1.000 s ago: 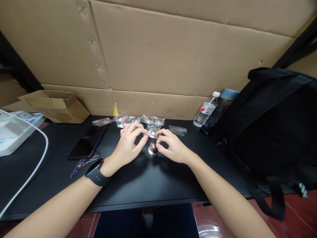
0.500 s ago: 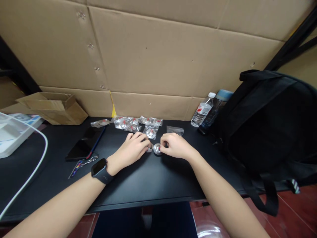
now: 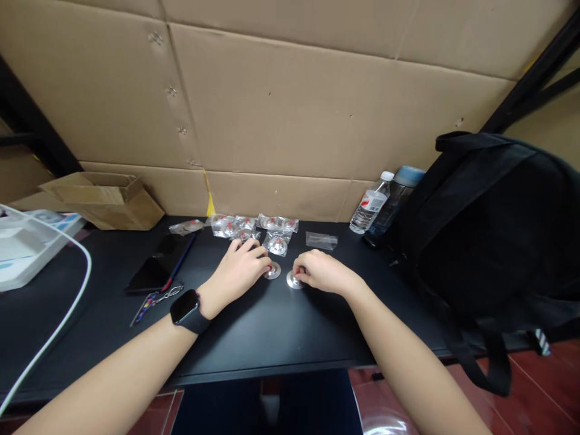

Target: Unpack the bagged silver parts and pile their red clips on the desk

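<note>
My left hand (image 3: pixel 242 266), with a black watch on its wrist, is closed, its thumb and fingertips at the red middle of a small silver cymbal (image 3: pixel 273 272). To the right, my right hand (image 3: pixel 321 270) pinches the red piece of a second small cymbal (image 3: pixel 292 280), partly hidden by the fingers. The two shiny domed discs are a little apart, low over or on the black table (image 3: pixel 281 329). Behind them lies a similar cymbal in a clear bag (image 3: pixel 277 243). Several more bagged cymbals (image 3: pixel 226 226) are grouped further back.
An empty clear bag (image 3: pixel 321 241) lies behind my right hand. To the left are a phone (image 3: pixel 161 264), a keychain (image 3: pixel 147 307), an open cardboard box (image 3: pixel 106 202) and a white cable (image 3: pixel 75 302). A water bottle (image 3: pixel 368 208), a blue-lidded bottle (image 3: pixel 408 176) and a black backpack (image 3: pixel 498 235) stand right.
The two small cymbals have moved apart. The right one has shifted slightly right and nearer to me with my right hand, and more of the left one shows beside my left fingers.
</note>
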Demonstrator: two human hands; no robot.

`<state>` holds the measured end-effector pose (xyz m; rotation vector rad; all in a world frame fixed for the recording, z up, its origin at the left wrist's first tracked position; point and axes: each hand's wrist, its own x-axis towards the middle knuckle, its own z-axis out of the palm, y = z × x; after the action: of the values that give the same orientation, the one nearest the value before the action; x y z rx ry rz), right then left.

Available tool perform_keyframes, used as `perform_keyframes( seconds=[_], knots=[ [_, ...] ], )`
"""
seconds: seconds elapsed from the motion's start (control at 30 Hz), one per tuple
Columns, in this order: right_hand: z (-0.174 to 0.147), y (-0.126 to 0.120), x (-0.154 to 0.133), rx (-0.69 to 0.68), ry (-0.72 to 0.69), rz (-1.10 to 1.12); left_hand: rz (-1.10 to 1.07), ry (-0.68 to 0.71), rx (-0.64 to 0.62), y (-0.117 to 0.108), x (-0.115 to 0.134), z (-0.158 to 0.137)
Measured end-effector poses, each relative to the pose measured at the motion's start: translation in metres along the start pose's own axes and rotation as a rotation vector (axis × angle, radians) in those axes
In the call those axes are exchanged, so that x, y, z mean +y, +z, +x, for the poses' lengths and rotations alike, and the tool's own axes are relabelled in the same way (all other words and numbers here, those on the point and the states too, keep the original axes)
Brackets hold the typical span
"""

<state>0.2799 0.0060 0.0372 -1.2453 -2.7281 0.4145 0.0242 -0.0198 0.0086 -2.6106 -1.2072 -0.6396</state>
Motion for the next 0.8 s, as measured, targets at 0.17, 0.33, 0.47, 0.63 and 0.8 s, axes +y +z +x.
perform_keyframes(
  seconds=[0.17,0.33,0.47,0.63,0.8],
  knots=[
    [-0.002,-0.002,-0.002,-0.026,0.019,-0.013,0.033,0.03,-0.017,0.0,0.005,0.001],
    [-0.005,-0.002,-0.003,-0.054,-0.03,-0.029,0.058,0.01,0.001,0.003,0.005,0.002],
    [-0.003,0.001,-0.003,0.005,-0.106,-0.024,-0.071,-0.094,0.015,-0.002,0.003,0.002],
    [0.003,-0.003,-0.01,0.36,-0.202,0.209,-0.249,-0.259,0.076,-0.01,-0.001,0.002],
    [0.005,-0.005,-0.019,0.646,-0.236,0.438,-0.546,-0.334,0.193,-0.003,-0.009,0.005]
  ],
)
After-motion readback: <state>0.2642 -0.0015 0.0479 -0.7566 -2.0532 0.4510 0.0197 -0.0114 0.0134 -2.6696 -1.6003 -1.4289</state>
